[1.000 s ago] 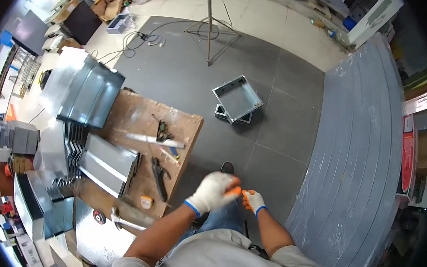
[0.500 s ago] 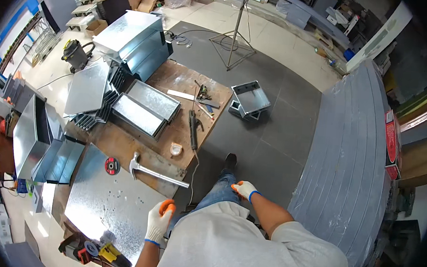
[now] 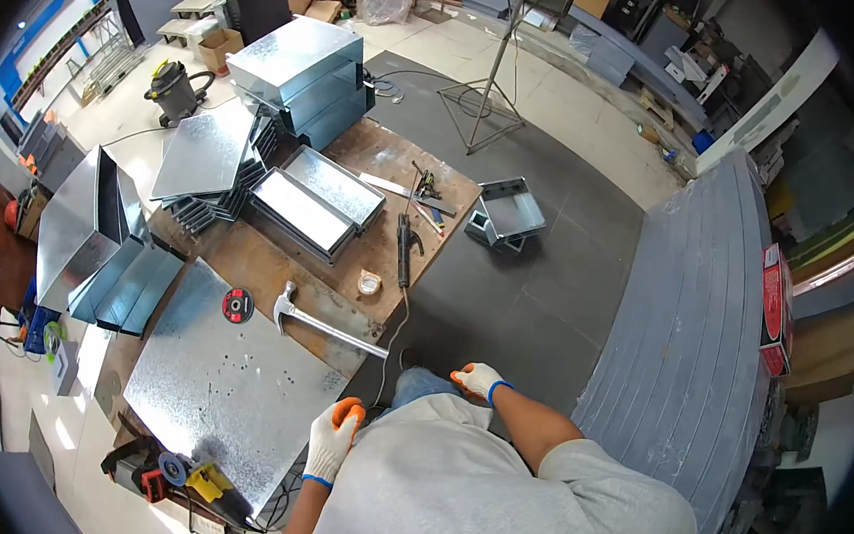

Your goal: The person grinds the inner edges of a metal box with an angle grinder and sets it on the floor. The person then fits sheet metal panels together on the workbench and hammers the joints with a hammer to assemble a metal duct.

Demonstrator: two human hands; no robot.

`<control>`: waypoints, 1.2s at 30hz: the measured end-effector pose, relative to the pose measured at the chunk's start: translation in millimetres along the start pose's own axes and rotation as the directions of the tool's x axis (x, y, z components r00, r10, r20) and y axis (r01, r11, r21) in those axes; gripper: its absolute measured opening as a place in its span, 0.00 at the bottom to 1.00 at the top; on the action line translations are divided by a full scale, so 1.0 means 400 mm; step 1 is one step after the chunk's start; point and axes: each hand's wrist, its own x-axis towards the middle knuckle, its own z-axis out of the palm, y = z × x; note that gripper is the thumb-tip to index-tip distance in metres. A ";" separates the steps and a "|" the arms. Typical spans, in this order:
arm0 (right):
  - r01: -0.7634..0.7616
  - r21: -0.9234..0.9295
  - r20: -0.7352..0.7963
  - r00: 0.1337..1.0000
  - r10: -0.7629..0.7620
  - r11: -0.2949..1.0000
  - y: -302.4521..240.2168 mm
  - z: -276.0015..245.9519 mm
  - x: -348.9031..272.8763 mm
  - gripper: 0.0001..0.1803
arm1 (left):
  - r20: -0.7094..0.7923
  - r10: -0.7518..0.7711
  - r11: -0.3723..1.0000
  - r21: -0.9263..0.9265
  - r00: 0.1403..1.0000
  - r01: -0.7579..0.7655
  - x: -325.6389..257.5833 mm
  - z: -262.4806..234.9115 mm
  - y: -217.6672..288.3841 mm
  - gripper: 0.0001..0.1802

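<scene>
White work gloves with orange fingertips cover both my hands. My left hand (image 3: 335, 436) hangs beside my body near the right edge of a flat galvanized metal sheet (image 3: 179, 363), fingers curled in and nothing visible in them. My right hand (image 3: 479, 381) is over the floor in front of me, its fingers also curled, with no object showing. Closest to the left hand on the bench lies a claw hammer (image 3: 336, 335), its handle jutting past the edge. A red and black disc (image 3: 237, 305) rests on the sheet. A yellow and black angle grinder (image 3: 214, 486) lies at its near corner.
On the wooden bench (image 3: 435, 167) are open metal trays (image 3: 303, 212), a tape roll (image 3: 369, 284) and a black cabled welding holder (image 3: 405, 250). Metal boxes (image 3: 511, 213) sit on the floor. A tripod stand (image 3: 485, 101) is behind; wrapped grey panels (image 3: 684, 317) line the right.
The view has shifted, and the bench now appears farther right. My left hand has moved up and right in the picture; my right hand is slightly farther left. My foot has gone mostly out of sight.
</scene>
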 end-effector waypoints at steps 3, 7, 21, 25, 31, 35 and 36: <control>0.046 -0.066 0.024 0.999 -0.045 0.997 0.030 0.019 0.038 0.19 | -0.061 -0.089 0.992 0.078 0.994 0.094 -0.007 -0.026 -0.009 0.17; 0.113 -0.238 0.035 0.994 -0.107 0.965 0.048 0.000 0.101 0.18 | -0.117 -0.085 0.960 0.258 0.990 0.113 -0.008 -0.054 -0.025 0.18; 0.385 0.627 -0.191 0.919 -0.346 0.677 -0.533 -0.250 0.256 0.20 | -0.433 -0.648 0.693 0.008 0.627 0.721 -0.201 -0.143 -0.409 0.26; 0.535 0.775 -0.258 0.752 -0.606 0.335 -0.978 -0.314 0.336 0.16 | -0.519 -0.626 0.738 -0.153 0.582 0.657 -0.218 -0.088 -0.281 0.21; 0.244 0.956 0.003 0.549 -0.836 0.163 -1.620 -0.262 0.426 0.22 | -0.681 -0.529 0.838 -0.328 0.506 0.436 -0.212 -0.029 -0.189 0.15; 0.113 0.990 0.022 0.482 -0.876 0.087 -1.870 -0.207 0.579 0.14 | -0.511 -0.741 0.549 -0.088 0.435 0.831 -0.281 0.014 -0.099 0.34; 0.179 0.976 0.009 0.528 -0.849 0.122 -1.914 -0.220 0.619 0.15 | -0.529 -0.739 0.551 -0.119 0.416 0.826 -0.344 0.032 -0.167 0.34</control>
